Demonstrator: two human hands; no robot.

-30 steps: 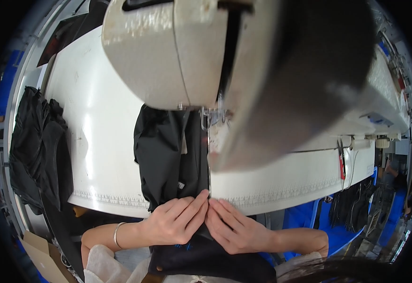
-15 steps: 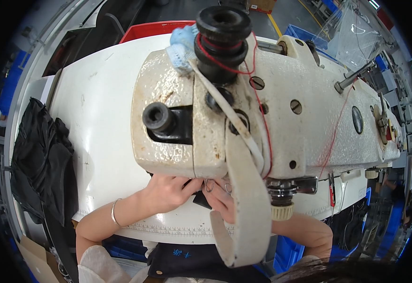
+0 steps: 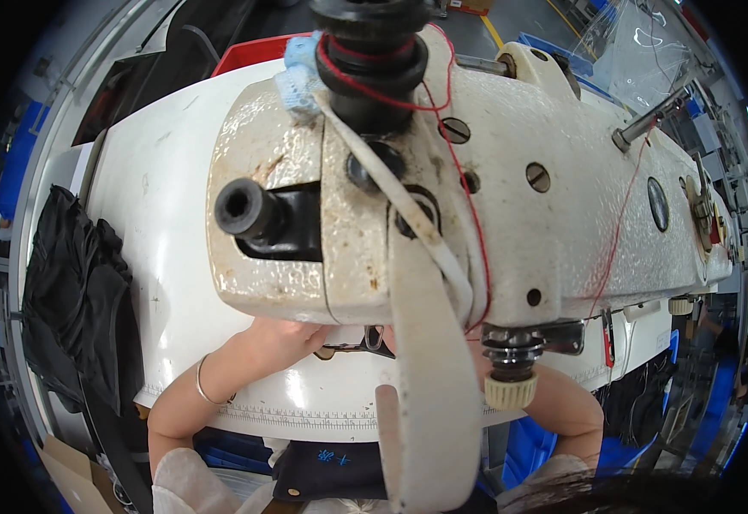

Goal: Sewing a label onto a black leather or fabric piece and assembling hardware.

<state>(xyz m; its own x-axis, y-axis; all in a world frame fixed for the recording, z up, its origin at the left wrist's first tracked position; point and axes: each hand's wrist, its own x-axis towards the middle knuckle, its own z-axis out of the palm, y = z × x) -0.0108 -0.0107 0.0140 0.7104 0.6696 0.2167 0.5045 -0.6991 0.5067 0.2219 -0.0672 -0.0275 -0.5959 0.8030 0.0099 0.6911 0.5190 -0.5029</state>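
Note:
A large cream sewing machine head (image 3: 511, 231) fills the middle of the view. Below its front end is my left hand (image 3: 284, 341), its fingers curled in and partly covered by the machine. By those fingers a thin dark edge (image 3: 352, 348) shows on the white tabletop; whether it is cloth or a machine part I cannot make out. My right hand (image 3: 388, 337) is almost wholly hidden behind a hanging white strap (image 3: 434, 368), with only a sliver of skin beside a small metal loop (image 3: 373, 337). Red thread (image 3: 468, 193) runs down over the machine.
Black cloth (image 3: 78, 295) is heaped on the table's left side. A printed ruler strip (image 3: 305, 419) follows the near edge of the white table (image 3: 177, 197). Red-handled snips (image 3: 608, 338) hang at the right. Blue bins (image 3: 528, 450) stand below, and a red bin (image 3: 258, 53) lies beyond.
The machine appears shifted left and larger in view. My left hand has slid left, away from the metal loop. The strap now hides most of my right hand, and the black piece between the hands shows less.

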